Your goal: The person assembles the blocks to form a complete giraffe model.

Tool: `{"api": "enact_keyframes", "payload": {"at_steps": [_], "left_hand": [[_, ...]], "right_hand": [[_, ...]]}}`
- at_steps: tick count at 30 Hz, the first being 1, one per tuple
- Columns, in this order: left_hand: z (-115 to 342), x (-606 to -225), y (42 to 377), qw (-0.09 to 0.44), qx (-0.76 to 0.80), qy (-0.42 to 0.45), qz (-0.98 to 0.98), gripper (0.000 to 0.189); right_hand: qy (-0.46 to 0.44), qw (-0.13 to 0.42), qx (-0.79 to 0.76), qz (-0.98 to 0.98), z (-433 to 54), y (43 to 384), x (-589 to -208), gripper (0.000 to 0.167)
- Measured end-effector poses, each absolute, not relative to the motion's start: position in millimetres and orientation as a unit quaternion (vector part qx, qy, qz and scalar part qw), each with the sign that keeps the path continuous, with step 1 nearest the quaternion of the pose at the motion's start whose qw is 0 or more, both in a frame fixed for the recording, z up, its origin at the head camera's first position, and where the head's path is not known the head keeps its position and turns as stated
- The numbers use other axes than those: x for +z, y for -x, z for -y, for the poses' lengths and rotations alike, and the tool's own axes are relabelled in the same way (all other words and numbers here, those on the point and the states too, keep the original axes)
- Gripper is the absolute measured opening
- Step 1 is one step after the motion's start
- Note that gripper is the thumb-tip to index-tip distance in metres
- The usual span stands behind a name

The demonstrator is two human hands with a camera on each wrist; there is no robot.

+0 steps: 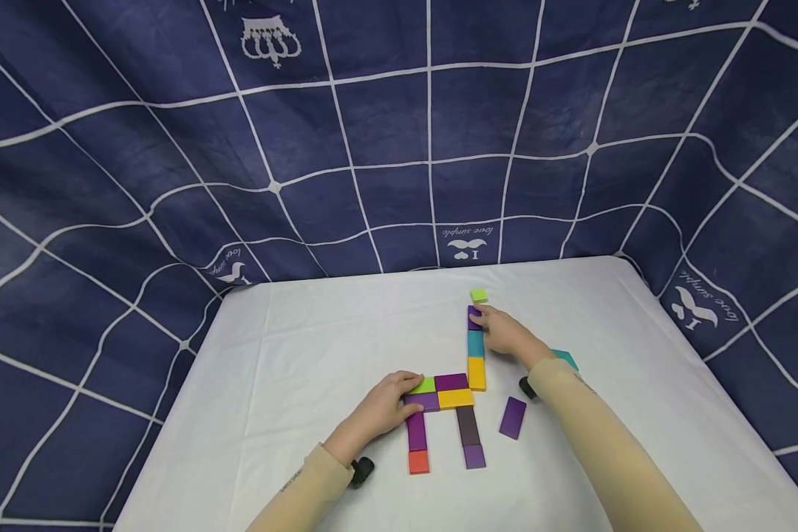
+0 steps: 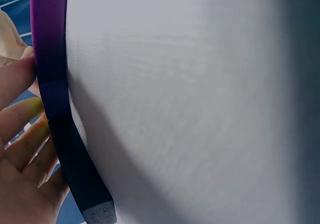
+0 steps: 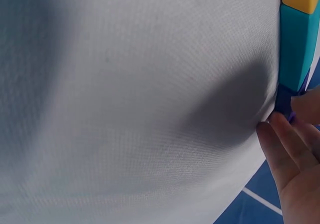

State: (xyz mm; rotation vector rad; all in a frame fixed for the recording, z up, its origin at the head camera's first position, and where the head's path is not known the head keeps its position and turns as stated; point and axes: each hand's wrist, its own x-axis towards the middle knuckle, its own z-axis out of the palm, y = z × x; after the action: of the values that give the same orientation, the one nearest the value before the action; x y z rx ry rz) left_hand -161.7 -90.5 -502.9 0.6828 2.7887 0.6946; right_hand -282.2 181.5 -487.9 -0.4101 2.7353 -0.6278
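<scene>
In the head view, flat coloured blocks form a figure on the white cloth. My left hand (image 1: 387, 404) rests at its left end, fingertips on a lime green block (image 1: 425, 385) and thumb on a purple block (image 1: 427, 401). Beside these lie a plum block (image 1: 451, 382) and a yellow block (image 1: 456, 399). My right hand (image 1: 505, 333) pinches a dark purple block (image 1: 473, 322) at the upper part of the column. Below it come a teal block (image 1: 475, 343) and an orange-yellow block (image 1: 476, 374); above sits a small lime green block (image 1: 479, 295).
Two legs extend toward me: a magenta block (image 1: 417, 431) with a red one (image 1: 419, 462), and a dark brown block (image 1: 468, 425) with a purple one (image 1: 474, 456). A loose purple block (image 1: 513, 417) lies right. The right sleeve partly hides a teal piece (image 1: 565, 358).
</scene>
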Motion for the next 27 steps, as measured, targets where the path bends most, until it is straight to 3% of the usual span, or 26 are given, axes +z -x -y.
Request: {"api": "enact_keyframes", "payload": {"at_steps": [11,18,27], "left_hand": [[91,-502,160,0.077,0.235,-0.246,-0.937,0.054],[91,-502,161,0.090,0.238,-0.238,-0.937,0.054],[91,-504,161,0.095,0.233,-0.232,-0.940,0.055]], "right_hand": [[0.149,0.128,-0.226,-0.954,-184,280,-491,0.056],[0.135,0.071,-0.288,-0.945,-202,277,-482,0.035],[0.185,0.087,-0.258,-0.944,-215,227,-471,0.032]]}}
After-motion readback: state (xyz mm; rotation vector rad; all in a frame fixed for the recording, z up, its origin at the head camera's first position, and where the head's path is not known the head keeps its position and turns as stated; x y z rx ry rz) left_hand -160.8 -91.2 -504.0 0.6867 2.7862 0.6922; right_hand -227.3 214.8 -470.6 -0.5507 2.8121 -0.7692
